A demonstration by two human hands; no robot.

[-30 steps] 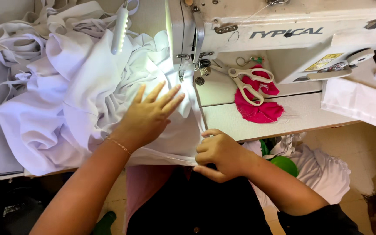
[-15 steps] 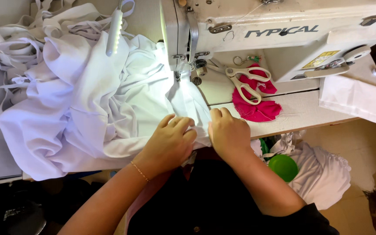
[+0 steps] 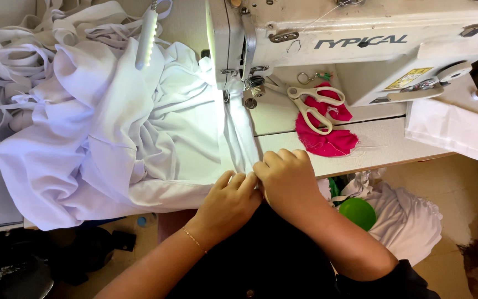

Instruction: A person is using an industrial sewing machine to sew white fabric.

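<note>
A seated worker bends over a cream sewing machine [image 3: 360,50], both hands meeting at the near edge of the sewing table [image 3: 394,147]. Below and to the right of the hands, a bin or bag on the floor (its walls are hidden) holds bunched white cloth [image 3: 410,221] and a round green object [image 3: 358,213]. The white garment [image 3: 117,144] lies spread across the table to the left of the hands; its lit seam runs as a long straight fold from the pinch point away toward the machine's needle [image 3: 227,98], its long axis nearly straight out from the worker. The left hand [image 3: 228,202] is curled knuckles-up, fingers closed on the garment's near hem, a thin bracelet at the wrist. The right hand [image 3: 286,177] presses just beside it, touching it, fingers bent down and tucked over the same edge of fabric; both grips are tight, with no gap showing. Both forearms angle inward from the lower corners. Beyond the right hand, well apart, cream-handled scissors [image 3: 311,105] rest on a scrap of pink fabric [image 3: 327,138]; further right lies folded white cloth [image 3: 449,127]. Above the left hand hangs a strip lamp [image 3: 146,36].
</note>
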